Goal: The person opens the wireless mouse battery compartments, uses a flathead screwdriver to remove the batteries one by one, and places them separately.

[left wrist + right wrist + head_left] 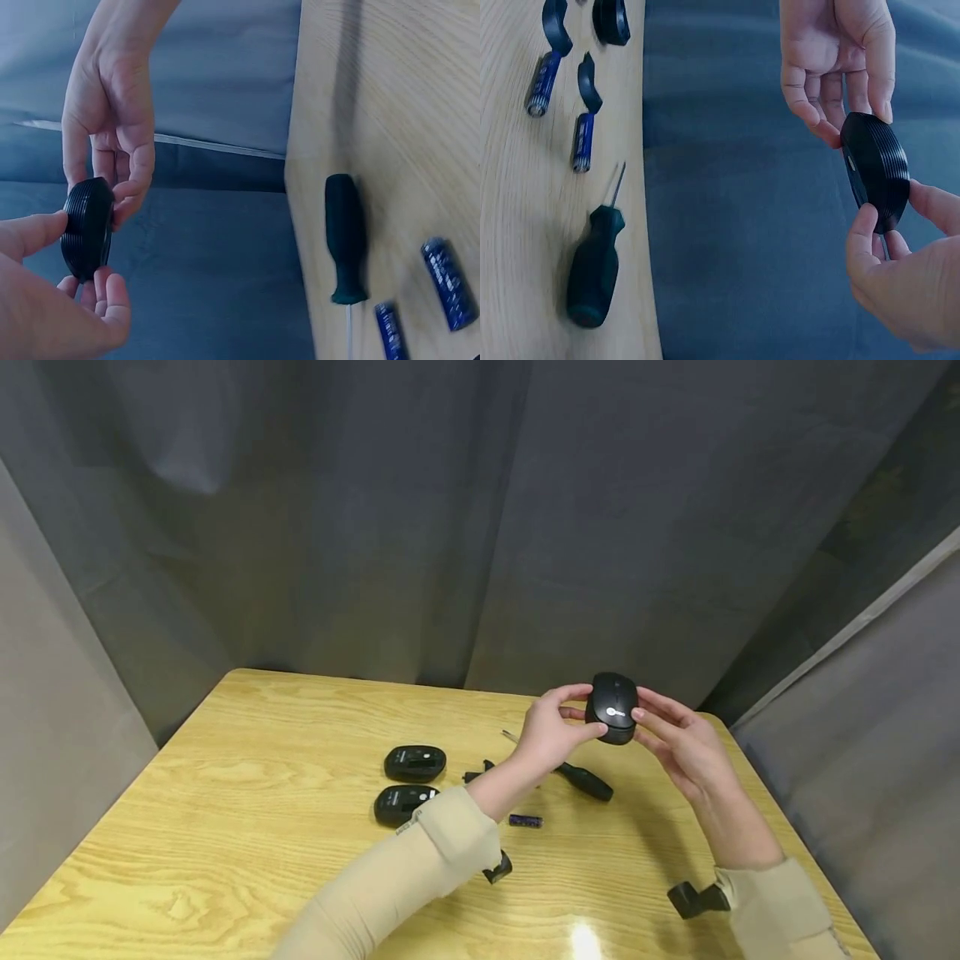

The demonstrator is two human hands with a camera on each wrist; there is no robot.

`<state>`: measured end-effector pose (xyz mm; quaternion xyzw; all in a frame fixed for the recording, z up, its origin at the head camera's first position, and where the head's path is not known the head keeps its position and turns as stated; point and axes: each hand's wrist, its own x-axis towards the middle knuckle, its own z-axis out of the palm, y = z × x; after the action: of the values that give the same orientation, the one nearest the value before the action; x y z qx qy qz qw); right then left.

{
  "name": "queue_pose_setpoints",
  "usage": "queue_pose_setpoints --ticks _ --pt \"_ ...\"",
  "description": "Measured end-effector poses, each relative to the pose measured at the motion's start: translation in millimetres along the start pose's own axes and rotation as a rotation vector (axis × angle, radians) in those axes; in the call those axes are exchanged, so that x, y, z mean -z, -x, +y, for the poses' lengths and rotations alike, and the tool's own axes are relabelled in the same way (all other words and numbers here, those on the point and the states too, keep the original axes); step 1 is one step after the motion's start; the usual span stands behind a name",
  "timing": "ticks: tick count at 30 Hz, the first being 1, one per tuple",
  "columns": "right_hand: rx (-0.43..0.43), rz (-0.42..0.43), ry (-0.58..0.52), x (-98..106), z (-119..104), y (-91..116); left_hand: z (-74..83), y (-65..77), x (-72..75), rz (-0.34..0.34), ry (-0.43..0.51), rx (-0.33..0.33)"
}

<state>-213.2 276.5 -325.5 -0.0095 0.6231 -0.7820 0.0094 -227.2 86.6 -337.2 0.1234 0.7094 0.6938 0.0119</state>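
Observation:
Between both hands, raised above the table's far right part, is a black computer mouse with a pale logo on its top. My left hand pinches its left side with thumb and fingers, and my right hand grips its right side. In the left wrist view the mouse appears edge-on, its ribbed side showing. The right wrist view also has both hands at the mouse. Below them on the table lies a screwdriver with a dark green handle, near a blue battery.
Two more black mice lie underside up, left of my left forearm, which partly covers the nearer one. In the right wrist view, small curved black pieces touch or nearly touch two batteries. A dark curtain hangs behind the wooden table.

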Motion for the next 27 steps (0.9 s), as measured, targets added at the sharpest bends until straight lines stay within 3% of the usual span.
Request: queue_pose_setpoints --ticks 14,27 --pt "0.116 -0.082 0.041 -35.7 -7.1 18.1 23.3 29.4 38.6 -0.018 -0.243 -0.258" --pt "0.126 -0.128 0.092 -74.3 3.7 29.8 36.9 63.4 81.4 -0.008 -0.301 -0.27"
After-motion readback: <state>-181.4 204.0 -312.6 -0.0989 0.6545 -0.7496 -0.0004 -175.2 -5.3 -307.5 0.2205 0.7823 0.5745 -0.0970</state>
